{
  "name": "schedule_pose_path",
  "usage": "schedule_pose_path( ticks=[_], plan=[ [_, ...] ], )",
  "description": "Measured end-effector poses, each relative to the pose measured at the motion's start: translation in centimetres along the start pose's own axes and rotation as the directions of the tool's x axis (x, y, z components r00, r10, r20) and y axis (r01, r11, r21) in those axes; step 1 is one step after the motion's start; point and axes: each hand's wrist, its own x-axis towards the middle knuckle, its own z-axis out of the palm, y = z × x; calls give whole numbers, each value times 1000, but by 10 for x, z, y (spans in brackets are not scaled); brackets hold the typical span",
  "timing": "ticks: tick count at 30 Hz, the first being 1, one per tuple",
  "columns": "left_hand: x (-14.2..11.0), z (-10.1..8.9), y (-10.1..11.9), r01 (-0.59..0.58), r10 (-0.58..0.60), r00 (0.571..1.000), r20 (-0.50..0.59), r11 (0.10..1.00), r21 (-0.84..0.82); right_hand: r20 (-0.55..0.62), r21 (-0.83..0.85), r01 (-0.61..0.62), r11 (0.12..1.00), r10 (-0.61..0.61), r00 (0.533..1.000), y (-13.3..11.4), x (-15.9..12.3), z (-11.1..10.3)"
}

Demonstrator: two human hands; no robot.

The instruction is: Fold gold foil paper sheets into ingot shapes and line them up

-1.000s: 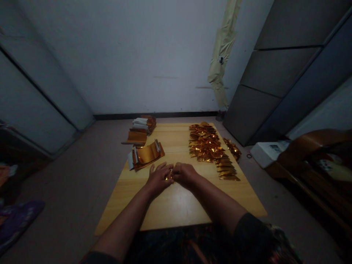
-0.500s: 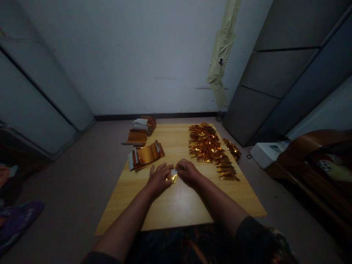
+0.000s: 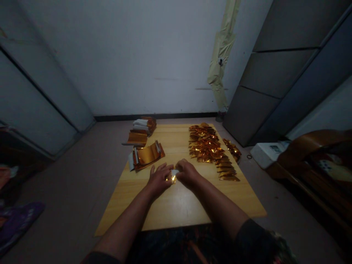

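Note:
Between my two hands, low over the wooden board (image 3: 178,205), is a small piece of gold foil paper (image 3: 173,178) with a pale underside. My left hand (image 3: 160,179) grips its left edge between thumb and fingers, the other fingers spread. My right hand (image 3: 187,173) pinches the right edge, its fingers curled; part of the paper is hidden behind them. Just beyond my left hand lies a stack of curved gold foil sheets (image 3: 148,154). Rows of folded gold foil pieces (image 3: 205,143) lie overlapping to the right of my right hand.
More foil sheets (image 3: 137,138) and a bundle with grey-white edges (image 3: 144,124) sit at the board's far left. Other folded foil (image 3: 233,149) lies past the right edge. A white box (image 3: 265,154) and wooden furniture (image 3: 305,157) stand at right, beside a grey cabinet (image 3: 277,73).
Both hands stay in nearly the same place. The foil paper between them has shifted slightly in shape, and my right fingers have moved a little on it.

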Motion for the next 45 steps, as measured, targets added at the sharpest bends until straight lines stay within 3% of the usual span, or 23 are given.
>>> schedule_pose_path(
  ticks=[3, 7, 9, 12, 18, 24, 32, 39, 45],
  plan=[
    [0, 1, -1, -3, 3, 1000, -3, 1000, -3, 51, -72, -3, 997, 7, 999, -2, 0, 0],
    [1, 3, -4, -5, 5, 1000, -2, 1000, 0, -27, -46, 7, 999, -9, 1000, 2, 4, 0],
    [1, 4, -5, -7, 7, 1000, -10, 1000, 6, -46, -8, 58, 998, -58, 997, 4, 2, -1],
    [2, 5, -6, -6, 6, 1000, -15, 1000, 22, 15, -6, 177, 984, -177, 984, 2, -9, 0],
    [3, 13, -2, 16, -13, 998, -60, 998, 60, 104, -304, 236, 923, -214, 971, -9, -33, 5],
    [-3, 19, 4, 50, -43, 994, -103, 996, 71, 170, -441, 264, 858, -209, 963, -14, -41, -6],
    [-3, -6, -2, -109, 125, 987, -105, 984, 143, 234, -482, 324, 814, -236, 943, -13, -44, -29],
    [4, -8, -7, -225, 250, 960, -126, 957, 184, 210, -459, 308, 833, -234, 949, -11, -40, -27],
    [9, -11, -19, -246, 259, 962, -82, 958, 145, 202, -455, 270, 848, -197, 959, -4, -33, -22]
  ],
)
